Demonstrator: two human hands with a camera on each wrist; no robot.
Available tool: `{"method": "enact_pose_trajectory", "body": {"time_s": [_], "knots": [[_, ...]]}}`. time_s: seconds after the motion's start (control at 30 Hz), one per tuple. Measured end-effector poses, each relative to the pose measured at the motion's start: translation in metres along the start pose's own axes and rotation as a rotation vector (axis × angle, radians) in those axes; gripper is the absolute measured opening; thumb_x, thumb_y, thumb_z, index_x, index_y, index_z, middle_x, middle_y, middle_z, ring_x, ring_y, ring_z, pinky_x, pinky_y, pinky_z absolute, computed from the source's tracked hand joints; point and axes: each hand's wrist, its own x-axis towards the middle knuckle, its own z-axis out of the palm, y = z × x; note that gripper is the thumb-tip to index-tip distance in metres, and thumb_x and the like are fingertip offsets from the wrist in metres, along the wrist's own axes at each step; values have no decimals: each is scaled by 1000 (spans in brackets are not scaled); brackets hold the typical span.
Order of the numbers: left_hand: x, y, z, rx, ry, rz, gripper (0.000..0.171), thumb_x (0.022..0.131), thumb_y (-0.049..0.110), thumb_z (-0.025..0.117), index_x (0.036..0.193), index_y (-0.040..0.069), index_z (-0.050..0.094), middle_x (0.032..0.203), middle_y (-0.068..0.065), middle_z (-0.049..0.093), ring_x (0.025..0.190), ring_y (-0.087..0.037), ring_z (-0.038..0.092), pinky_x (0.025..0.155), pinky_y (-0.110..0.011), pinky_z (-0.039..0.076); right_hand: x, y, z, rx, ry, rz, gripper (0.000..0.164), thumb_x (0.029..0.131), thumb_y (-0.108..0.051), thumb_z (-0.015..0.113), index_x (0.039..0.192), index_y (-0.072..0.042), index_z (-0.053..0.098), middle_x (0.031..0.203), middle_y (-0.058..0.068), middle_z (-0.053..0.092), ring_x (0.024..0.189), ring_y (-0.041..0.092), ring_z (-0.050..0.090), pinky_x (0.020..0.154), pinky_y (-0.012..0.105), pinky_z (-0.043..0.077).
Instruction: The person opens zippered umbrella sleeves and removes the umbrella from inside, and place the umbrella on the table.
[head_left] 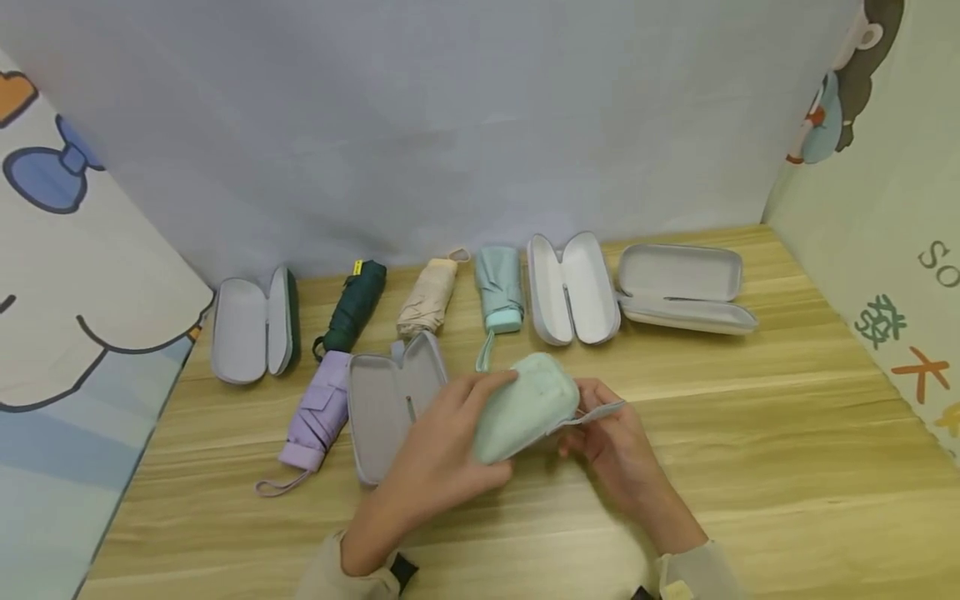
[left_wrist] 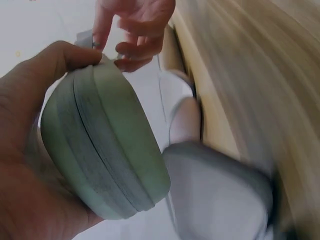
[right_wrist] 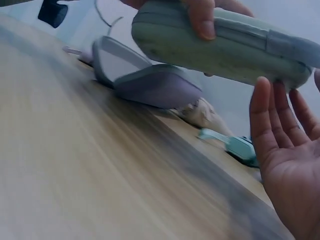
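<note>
A closed pale green zip case (head_left: 528,408) is held above the table, tilted, with a grey tab (head_left: 600,412) sticking out at its right end. My left hand (head_left: 450,433) grips it around its left side, thumb below and fingers over the top. In the left wrist view the zip seam runs along the case (left_wrist: 107,135). Close to the tab end is my right hand (head_left: 618,450). In the right wrist view, its mostly extended fingers (right_wrist: 282,115) reach up to the underside of that end. Whether any finger pinches the tab or zip pull is hidden.
Open cases stand around: a grey-lined one (head_left: 375,412) beside my left hand, a green-backed one (head_left: 242,333) far left, a white-lined one (head_left: 588,287) and a cream one (head_left: 682,275) behind. Folded umbrellas lie between: purple (head_left: 321,408), dark green (head_left: 356,308), beige (head_left: 429,296), teal (head_left: 498,283).
</note>
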Motion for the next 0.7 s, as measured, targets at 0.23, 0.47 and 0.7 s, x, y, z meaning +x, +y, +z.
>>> {"method": "enact_pose_trajectory", "body": {"time_s": [0.23,0.47,0.7], "knots": [[33,17,32,-64,-14,-34,92,72,26,83,154,28,44,139,-5,57,113,-22,61,84,-39,55,-7,-23,-39,-66,-38,-16,37,111,-3,37,142,-14,55,124,-5,69,107,10,69,80,26,60],[40,20,52,-20,-30,-20,95,71,26,86,156,27,43,141,-8,57,119,-25,61,89,-40,55,-13,-37,-63,-307,8,48,37,108,2,48,138,-14,59,124,-6,72,103,10,72,81,28,61],[37,28,55,46,-22,-31,96,71,30,85,157,26,43,138,-10,59,113,-26,63,85,-40,55,-12,-42,-64,-345,-17,106,33,111,-6,42,141,-13,56,113,-2,73,97,11,71,80,32,62]]}}
